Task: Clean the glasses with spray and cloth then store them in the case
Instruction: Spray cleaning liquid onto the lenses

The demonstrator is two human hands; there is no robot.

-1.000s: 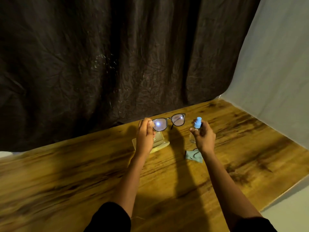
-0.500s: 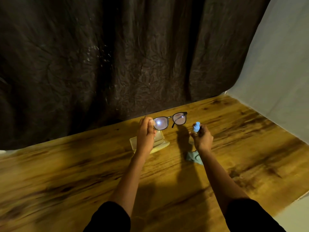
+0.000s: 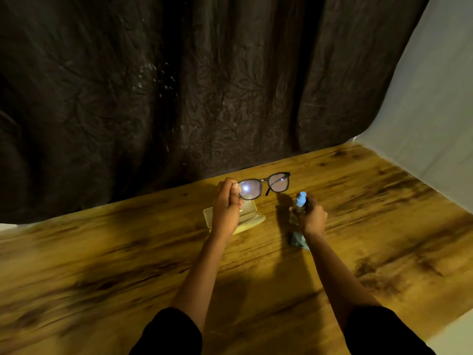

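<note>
1. Your left grip (image 3: 226, 211) pinches the glasses (image 3: 264, 181) at the left corner of the frame, with thumb and fingers curled onto it.
2. The glasses are held in the air above the far part of the table (image 3: 128, 265). Both lenses face you, and the frame extends to the right from the grip. A bright glare sits on the lens nearest the grip. A dark temple tip shows below the bridge.
3. The case (image 3: 208, 216) lies on the table directly below the left grip and is partly hidden by it. It appears open.
4. Your right grip (image 3: 313, 217) is curled round the spray bottle (image 3: 302, 198). Only the blue cap and a little of the body show above the fingers.
5. The bottle is to the right of the glasses and lower than them, near but not touching. You cannot tell whether its base touches the table.
6. The cloth (image 3: 298, 240) lies crumpled on the table just beside the right wrist, which partly covers it.
7. A dark curtain (image 3: 153, 98) hangs behind the table, and a white sheet (image 3: 435, 111) hangs at the right.
</note>
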